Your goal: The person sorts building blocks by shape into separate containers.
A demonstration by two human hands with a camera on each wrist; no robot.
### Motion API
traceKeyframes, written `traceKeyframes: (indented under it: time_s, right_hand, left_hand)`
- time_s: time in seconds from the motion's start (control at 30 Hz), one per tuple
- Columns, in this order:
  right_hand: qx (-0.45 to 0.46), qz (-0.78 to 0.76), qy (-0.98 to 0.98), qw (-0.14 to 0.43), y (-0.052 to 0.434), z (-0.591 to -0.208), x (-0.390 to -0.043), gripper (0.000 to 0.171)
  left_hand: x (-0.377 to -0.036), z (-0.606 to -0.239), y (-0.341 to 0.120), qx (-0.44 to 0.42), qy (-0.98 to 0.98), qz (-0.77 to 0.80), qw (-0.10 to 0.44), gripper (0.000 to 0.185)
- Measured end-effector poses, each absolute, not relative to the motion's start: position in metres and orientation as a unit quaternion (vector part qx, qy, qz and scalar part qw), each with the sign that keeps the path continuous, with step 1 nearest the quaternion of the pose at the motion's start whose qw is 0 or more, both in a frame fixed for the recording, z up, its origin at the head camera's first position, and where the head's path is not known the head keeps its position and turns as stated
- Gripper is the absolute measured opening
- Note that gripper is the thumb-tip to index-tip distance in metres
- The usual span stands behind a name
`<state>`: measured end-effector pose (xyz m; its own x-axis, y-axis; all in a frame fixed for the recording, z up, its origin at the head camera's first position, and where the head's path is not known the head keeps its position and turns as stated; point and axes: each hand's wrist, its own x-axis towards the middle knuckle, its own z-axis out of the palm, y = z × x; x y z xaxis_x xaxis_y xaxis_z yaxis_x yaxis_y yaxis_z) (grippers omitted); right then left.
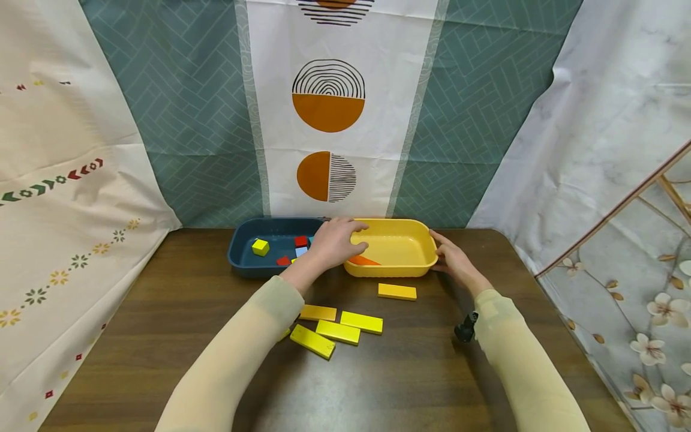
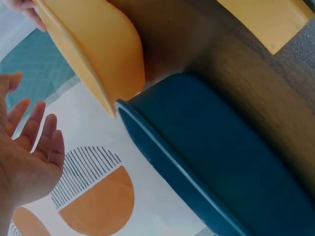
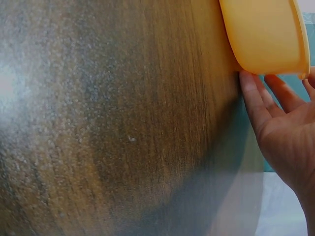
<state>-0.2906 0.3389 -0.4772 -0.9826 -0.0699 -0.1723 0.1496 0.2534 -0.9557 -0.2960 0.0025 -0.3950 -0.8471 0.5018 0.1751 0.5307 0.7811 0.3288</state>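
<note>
A yellow tray stands at the back of the wooden table, touching a dark blue tray on its left. An orange wedge lies in the yellow tray. My left hand hovers over the yellow tray's left rim. In the left wrist view the left hand has straight fingers, apart from the yellow tray and the blue tray. My right hand lays straight fingers against the yellow tray's right wall, as the right wrist view shows of the right hand and the yellow tray.
The blue tray holds a yellow cube, red pieces and a light blue piece. Several flat yellow blocks lie mid-table, one more just before the yellow tray. Patterned cloths hang behind and at both sides.
</note>
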Motion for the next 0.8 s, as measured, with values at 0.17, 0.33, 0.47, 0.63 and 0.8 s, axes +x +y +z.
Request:
traceKeyframes:
  time_s: [0.17,0.33,0.47,0.63,0.8]
  right_hand:
    - [0.024,-0.61,0.787,0.089,0.338,-0.478,-0.291,0.069]
    - [0.022,-0.61,0.787,0.089,0.339,-0.478,-0.291,0.069]
    - [0.022,-0.616,0.782,0.091,0.34,-0.478,-0.292,0.069]
    - [0.022,-0.628,0.771,0.101,0.338,-0.474,-0.289,0.069]
    - [0.017,-0.629,0.771,0.101,0.337,-0.472,-0.288,0.07]
  left_hand:
    - [-0.29,-0.387,-0.004,-0.292,-0.937,-0.187,0.035,0.048]
    - [-0.281,-0.381,-0.02,-0.308,-0.932,-0.185,0.041,0.049]
    - [-0.273,-0.378,-0.036,-0.321,-0.928,-0.186,0.043,0.05]
    - [-0.263,-0.375,-0.057,-0.344,-0.918,-0.193,0.035,0.048]
    - [-0.254,-0.374,-0.077,-0.362,-0.913,-0.186,0.02,0.045]
